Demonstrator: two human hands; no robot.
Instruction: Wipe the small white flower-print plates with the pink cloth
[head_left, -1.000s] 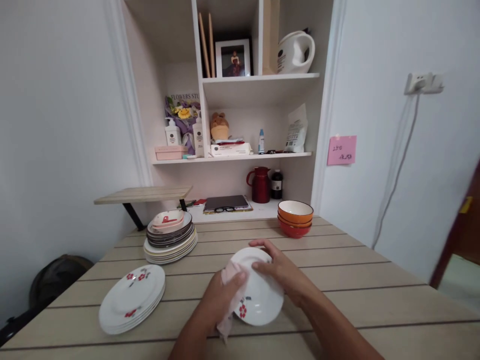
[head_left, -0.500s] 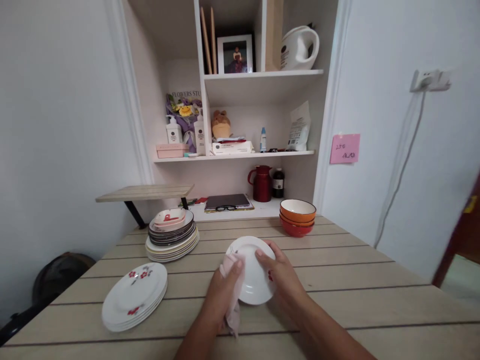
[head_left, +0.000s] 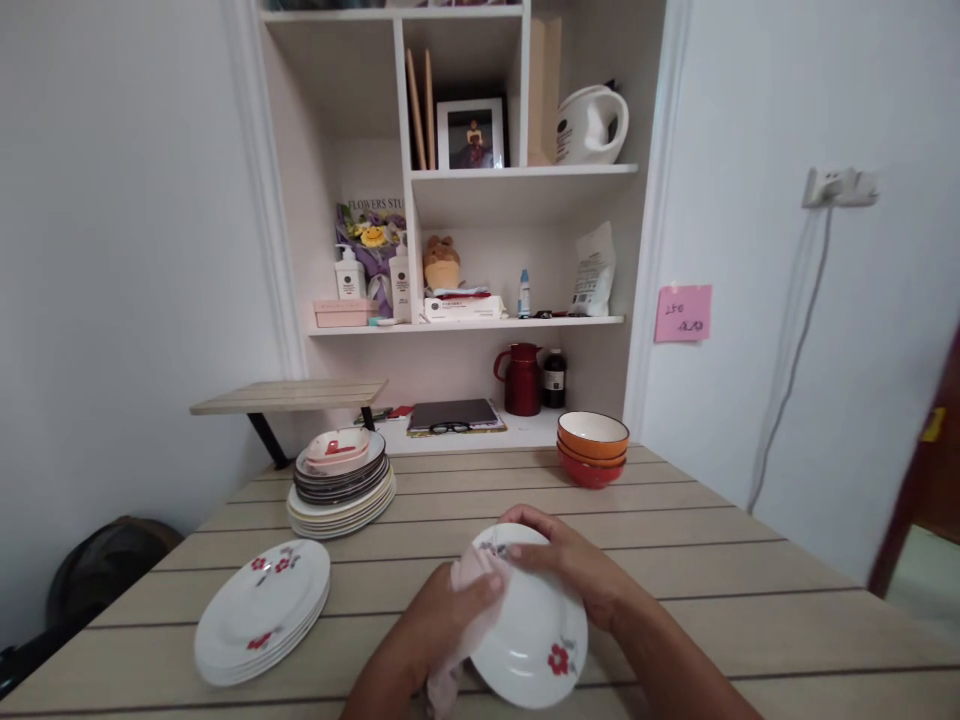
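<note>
A white plate [head_left: 529, 625] with red flowers is tilted toward me above the front of the table. My right hand [head_left: 574, 565] grips its upper right rim, thumb on the face and fingers behind. My left hand [head_left: 454, 620] is closed on a pale pink cloth [head_left: 471, 592], which it presses against the plate's left edge; the cloth's lower end hangs below the hand. To the left lies a stack of matching flowered plates [head_left: 262, 612].
Behind that stack stands a taller pile of plates [head_left: 341, 497] topped by small pink dishes [head_left: 337, 450]. Orange and red bowls [head_left: 592, 450] are nested at the back right. A small raised shelf [head_left: 289, 396] overhangs the table's [head_left: 712, 560] back left corner.
The plate has turned in my hands, its red flower now at the lower right, and it has come lower and closer. Both hands still hold on; the view has tilted up slightly.
</note>
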